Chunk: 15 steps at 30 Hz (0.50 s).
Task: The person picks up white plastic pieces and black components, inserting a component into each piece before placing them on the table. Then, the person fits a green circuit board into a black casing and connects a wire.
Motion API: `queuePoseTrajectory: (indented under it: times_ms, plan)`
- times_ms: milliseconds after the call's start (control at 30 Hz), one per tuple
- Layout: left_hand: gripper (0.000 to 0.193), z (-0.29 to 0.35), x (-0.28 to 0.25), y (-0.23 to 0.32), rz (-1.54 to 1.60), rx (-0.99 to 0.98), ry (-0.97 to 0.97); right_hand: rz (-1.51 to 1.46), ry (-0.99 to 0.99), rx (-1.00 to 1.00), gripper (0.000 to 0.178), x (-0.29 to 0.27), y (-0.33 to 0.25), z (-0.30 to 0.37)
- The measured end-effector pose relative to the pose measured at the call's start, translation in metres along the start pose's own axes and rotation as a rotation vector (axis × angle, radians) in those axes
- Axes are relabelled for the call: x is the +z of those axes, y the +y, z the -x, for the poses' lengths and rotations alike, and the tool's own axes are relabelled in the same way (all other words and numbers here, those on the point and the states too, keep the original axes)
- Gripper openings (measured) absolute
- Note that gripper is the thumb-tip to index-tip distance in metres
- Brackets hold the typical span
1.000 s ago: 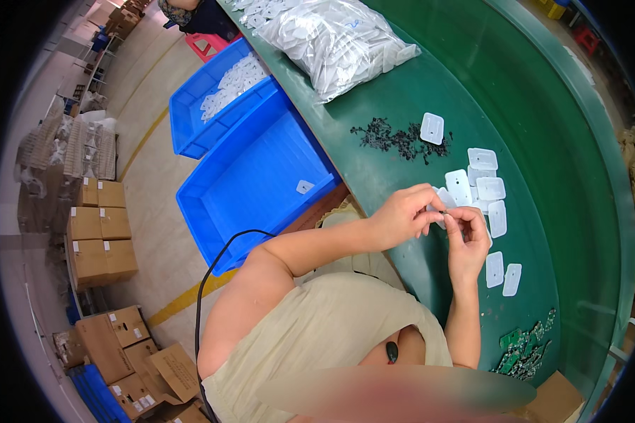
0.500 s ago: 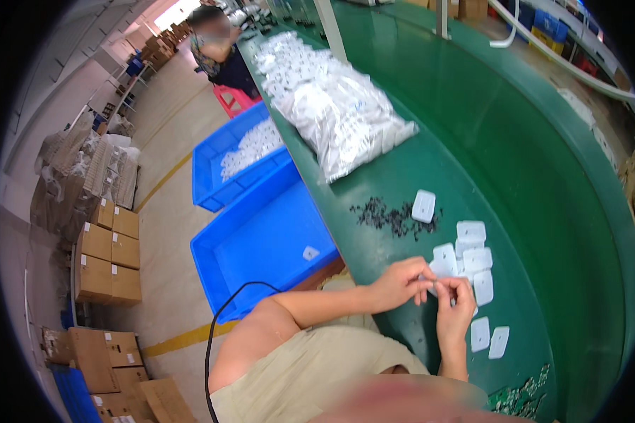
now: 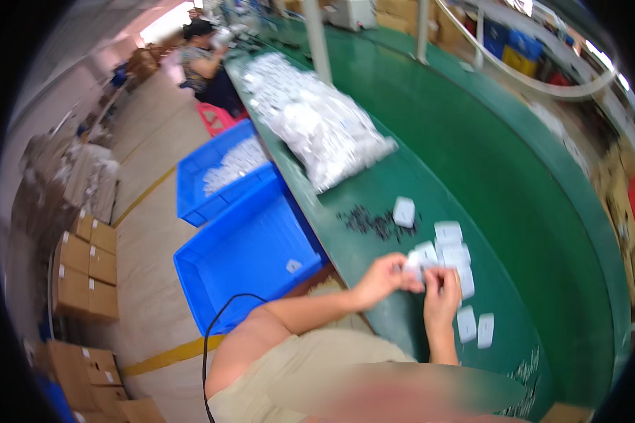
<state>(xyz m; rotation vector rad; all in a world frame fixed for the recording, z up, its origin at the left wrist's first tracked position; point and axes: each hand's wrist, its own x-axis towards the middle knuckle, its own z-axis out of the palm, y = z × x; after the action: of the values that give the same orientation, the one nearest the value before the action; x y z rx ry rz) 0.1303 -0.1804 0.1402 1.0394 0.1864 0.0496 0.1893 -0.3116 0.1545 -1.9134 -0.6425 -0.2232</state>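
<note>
My left hand [image 3: 386, 280] is closed with its fingertips on a small white plastic cover [image 3: 413, 265], above the green bench. Close beside it, my right hand [image 3: 442, 295] has its thumb and fingers pinched together near the cover's edge; what is between them is too small and blurred to make out. Several more white rounded covers [image 3: 447, 232] lie just beyond the hands, overlapping in a loose group. Two others [image 3: 466, 324] rest to the right of my right wrist. A scatter of tiny black parts [image 3: 374, 222] lies farther off, with one white cover [image 3: 404, 211] at its right end.
A large clear bag of white parts [image 3: 335, 141] lies up the green bench [image 3: 360, 247]. To the left stand a blue bin [image 3: 219, 268] with one white piece and another blue bin [image 3: 190, 187] holding many. A person [image 3: 203, 63] sits at the far end. Green circuit boards [image 3: 522, 384] lie near right.
The view has shifted, so the scene sits slightly farther left. My fingertips, formerly meeting, have moved a little apart, and the white cover at my left fingers shows more.
</note>
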Motion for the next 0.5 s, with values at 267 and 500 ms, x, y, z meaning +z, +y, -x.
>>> queuePoseTrajectory:
  times_ms: [267,500]
  plan:
    - [0.013,0.007,0.014,0.022,0.021,0.062,0.009,-0.243,-0.041,0.168,0.008,-0.008,-0.016,-0.008]
    - [0.017,0.019,0.024,0.012,-0.034,0.097,-0.034,-0.196,-0.012,0.127,0.008,-0.018,-0.022,0.010]
